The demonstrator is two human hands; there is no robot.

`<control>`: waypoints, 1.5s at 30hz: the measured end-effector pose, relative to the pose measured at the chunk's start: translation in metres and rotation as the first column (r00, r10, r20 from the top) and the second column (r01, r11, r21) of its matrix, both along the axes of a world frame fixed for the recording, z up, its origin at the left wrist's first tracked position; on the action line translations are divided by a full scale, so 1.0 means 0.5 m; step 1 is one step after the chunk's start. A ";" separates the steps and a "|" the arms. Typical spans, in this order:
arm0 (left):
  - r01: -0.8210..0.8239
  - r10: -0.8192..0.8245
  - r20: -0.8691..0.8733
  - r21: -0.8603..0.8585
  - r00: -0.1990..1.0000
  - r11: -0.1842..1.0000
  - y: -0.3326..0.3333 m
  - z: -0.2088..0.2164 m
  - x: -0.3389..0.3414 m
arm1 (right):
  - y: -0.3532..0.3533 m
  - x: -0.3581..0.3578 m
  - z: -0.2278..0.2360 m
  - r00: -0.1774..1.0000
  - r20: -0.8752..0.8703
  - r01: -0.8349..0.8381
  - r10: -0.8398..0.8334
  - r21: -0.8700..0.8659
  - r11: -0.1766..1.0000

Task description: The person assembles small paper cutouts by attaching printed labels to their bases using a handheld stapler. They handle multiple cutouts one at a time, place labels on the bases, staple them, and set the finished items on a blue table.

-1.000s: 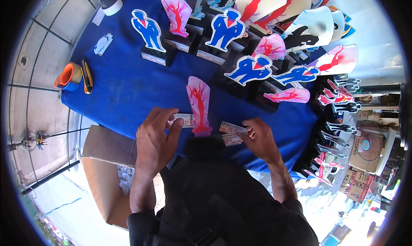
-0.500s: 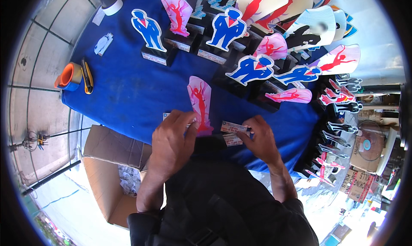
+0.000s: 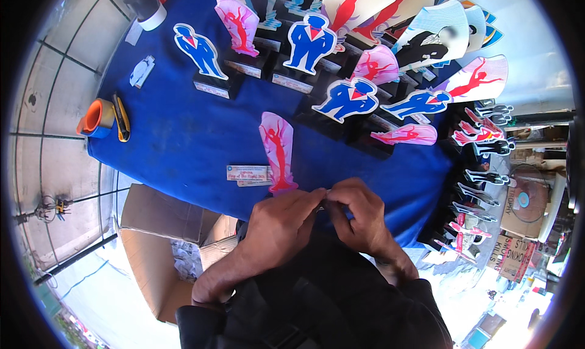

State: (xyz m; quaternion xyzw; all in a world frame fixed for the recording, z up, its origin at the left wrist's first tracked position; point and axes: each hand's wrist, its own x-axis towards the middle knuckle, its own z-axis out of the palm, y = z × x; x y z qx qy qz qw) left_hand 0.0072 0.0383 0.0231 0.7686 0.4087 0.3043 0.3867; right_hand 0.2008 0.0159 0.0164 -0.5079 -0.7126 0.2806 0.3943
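Note:
My left hand (image 3: 280, 220) and my right hand (image 3: 361, 212) meet at the near edge of the table, fingertips pinched together. Between them only a pale sliver of a paper label (image 3: 329, 191) shows; the fingers hide the rest. Just beyond my left hand stands a pink trophy (image 3: 277, 148) with a red dancer figure, its lower part hidden behind the hands. Beside it, to the left, printed paper labels (image 3: 248, 173) lie overlapping on the cloth.
Finished-looking trophies crowd the far right, including a blue-suited figure (image 3: 312, 43). On the blue cloth (image 3: 177, 126) at left lie a tape roll (image 3: 97, 119) and a yellow-black cutter (image 3: 122, 119). An open cardboard box (image 3: 143, 251) stands below the table's left edge.
My left hand has moved right, away from the labels at left, and my right hand has come inward to meet it. The label from my right hand is now mostly hidden between the fingers.

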 end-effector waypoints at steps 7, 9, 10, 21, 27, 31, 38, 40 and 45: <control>-0.201 0.237 0.180 -0.200 0.955 0.959 -0.011 0.002 0.006 | -0.003 -0.033 -0.017 0.993 0.008 0.116 -0.120 0.192 0.975; -0.209 0.266 0.191 -0.276 0.945 0.938 -0.015 0.000 0.005 | -0.002 -0.036 -0.020 0.994 0.036 0.093 -0.103 0.214 0.972; -0.216 0.293 0.197 -0.338 0.936 0.916 -0.016 -0.003 0.004 | -0.001 -0.037 -0.021 0.994 0.049 0.081 -0.095 0.229 0.970; -0.167 0.394 0.379 -0.509 0.837 0.845 -0.032 -0.024 -0.001 | 0.001 -0.043 -0.014 0.982 0.160 0.036 -0.095 0.340 0.940; -0.124 0.414 0.425 -0.561 0.805 0.819 -0.032 -0.010 -0.002 | 0.000 -0.045 -0.013 0.980 0.179 0.019 -0.084 0.339 0.941; -0.073 0.428 0.474 -0.601 0.769 0.796 -0.032 -0.008 -0.004 | -0.001 -0.044 -0.011 0.979 0.190 0.006 -0.075 0.341 0.940; -0.074 0.424 0.459 -0.606 0.781 0.792 -0.032 -0.005 -0.009 | 0.000 -0.045 -0.010 0.979 0.188 0.004 -0.078 0.363 0.932; -0.075 0.428 0.466 -0.604 0.774 0.794 -0.033 -0.004 -0.009 | -0.001 -0.046 -0.011 0.980 0.184 0.007 -0.080 0.368 0.930; -0.079 0.432 0.449 -0.617 0.782 0.783 -0.034 -0.001 -0.011 | -0.002 -0.045 -0.011 0.979 0.189 -0.001 -0.072 0.359 0.933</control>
